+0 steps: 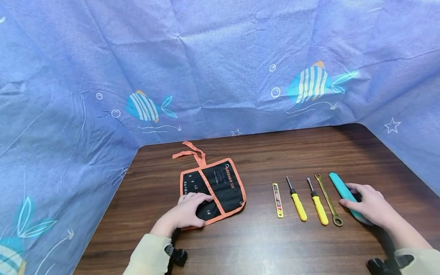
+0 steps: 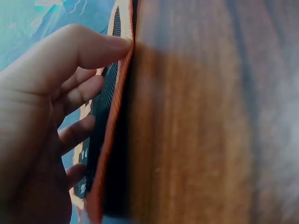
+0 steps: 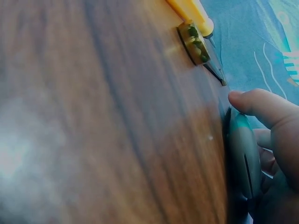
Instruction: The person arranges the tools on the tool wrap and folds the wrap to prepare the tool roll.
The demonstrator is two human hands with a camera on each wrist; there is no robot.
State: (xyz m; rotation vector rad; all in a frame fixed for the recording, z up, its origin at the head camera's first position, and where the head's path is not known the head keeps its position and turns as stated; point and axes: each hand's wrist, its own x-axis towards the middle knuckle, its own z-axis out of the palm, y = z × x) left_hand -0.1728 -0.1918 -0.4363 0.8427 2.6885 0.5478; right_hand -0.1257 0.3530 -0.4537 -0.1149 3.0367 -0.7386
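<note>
A black fabric tool pouch (image 1: 220, 187) with orange trim lies flat on the left half of the table. My left hand (image 1: 188, 209) rests over its lower left part, fingers spread and loosely bent. In the left wrist view the thumb (image 2: 110, 49) touches the orange edging. On the right, my right hand (image 1: 369, 202) is over a long teal tool handle (image 1: 340, 187), thumb on its near left side and fingers across it. The right wrist view shows the slit end of the teal handle (image 3: 245, 154) below the extended thumb (image 3: 250, 100).
Left of the teal handle lie a brass-coloured combination wrench (image 1: 328, 198), two yellow-handled screwdrivers (image 1: 298, 206) (image 1: 319, 210) and a thin yellow labelled strip (image 1: 277, 200). Orange ties (image 1: 194, 152) trail behind the pouch. A blue fish-print cloth (image 1: 220, 76) hangs behind the wooden table (image 1: 261, 244).
</note>
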